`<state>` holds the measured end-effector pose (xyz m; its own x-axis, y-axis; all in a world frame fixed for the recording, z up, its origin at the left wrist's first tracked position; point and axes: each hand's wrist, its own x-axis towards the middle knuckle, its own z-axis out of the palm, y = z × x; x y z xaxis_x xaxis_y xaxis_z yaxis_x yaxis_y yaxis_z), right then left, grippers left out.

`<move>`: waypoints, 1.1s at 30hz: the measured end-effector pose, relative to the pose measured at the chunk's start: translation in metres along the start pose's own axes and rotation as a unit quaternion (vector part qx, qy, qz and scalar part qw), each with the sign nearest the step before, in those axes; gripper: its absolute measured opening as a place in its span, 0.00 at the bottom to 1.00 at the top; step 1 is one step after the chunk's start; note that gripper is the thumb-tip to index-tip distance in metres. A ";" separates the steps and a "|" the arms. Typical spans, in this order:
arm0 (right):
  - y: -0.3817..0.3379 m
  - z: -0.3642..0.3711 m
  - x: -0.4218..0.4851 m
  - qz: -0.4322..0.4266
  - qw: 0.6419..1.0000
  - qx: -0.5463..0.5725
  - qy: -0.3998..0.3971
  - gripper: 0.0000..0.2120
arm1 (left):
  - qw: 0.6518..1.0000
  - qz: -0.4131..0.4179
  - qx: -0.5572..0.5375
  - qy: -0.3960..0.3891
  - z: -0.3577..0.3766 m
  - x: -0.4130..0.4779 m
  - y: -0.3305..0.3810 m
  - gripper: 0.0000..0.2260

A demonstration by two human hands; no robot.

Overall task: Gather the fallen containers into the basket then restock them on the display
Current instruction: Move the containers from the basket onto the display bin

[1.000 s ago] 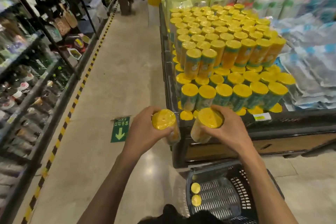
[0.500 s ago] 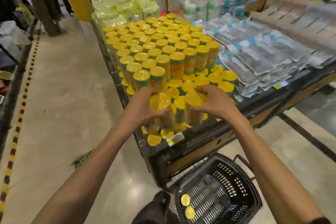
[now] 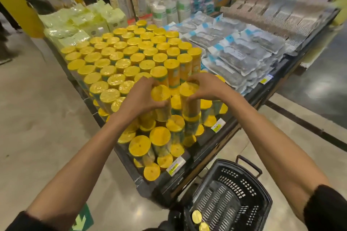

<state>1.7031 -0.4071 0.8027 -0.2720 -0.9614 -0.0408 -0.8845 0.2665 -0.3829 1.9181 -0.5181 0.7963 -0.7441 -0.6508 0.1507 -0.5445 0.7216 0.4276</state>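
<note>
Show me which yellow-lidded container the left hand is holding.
The left container of the two held above the front rows: the left hand wraps it, while the right hand grips its neighbour.

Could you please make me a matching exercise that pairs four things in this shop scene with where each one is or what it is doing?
Column one:
1. left hand
2. basket
3. price tag
4. green arrow sign

Column two:
A. on the floor, lower left
B. on the front edge of the display
C. grips a yellow-lidded container
D. on the floor, with two yellow lids showing inside

Pairs: 1-C, 2-D, 3-B, 4-A.
</note>
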 end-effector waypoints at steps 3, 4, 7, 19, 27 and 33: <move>0.003 0.001 0.020 0.000 1.000 -0.003 -0.001 0.38 | 1.000 0.015 0.018 -0.010 0.002 0.023 -0.006 0.30; 0.003 0.003 0.026 -0.002 1.000 -0.005 0.000 0.38 | 1.000 0.015 0.018 -0.012 0.003 0.029 -0.009 0.30; 0.002 0.008 0.046 -0.008 1.000 -0.008 -0.001 0.39 | 1.000 0.011 0.016 -0.017 0.005 0.045 -0.015 0.30; -0.005 0.020 0.099 -0.030 0.998 -0.040 -0.028 0.37 | 0.998 -0.014 0.037 -0.041 0.020 0.077 -0.044 0.30; -0.006 0.028 0.111 -0.027 0.998 -0.031 -0.042 0.36 | 0.998 -0.016 0.051 -0.035 0.031 0.079 -0.052 0.29; -0.005 0.035 0.118 -0.018 0.999 -0.014 -0.031 0.35 | 0.998 -0.024 0.056 -0.027 0.032 0.077 -0.054 0.28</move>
<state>1.6884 -0.5237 0.7675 -0.2169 -0.9725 -0.0848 -0.9038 0.2329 -0.3590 1.8778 -0.5992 0.7564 -0.7340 -0.6742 0.0820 -0.6184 0.7134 0.3296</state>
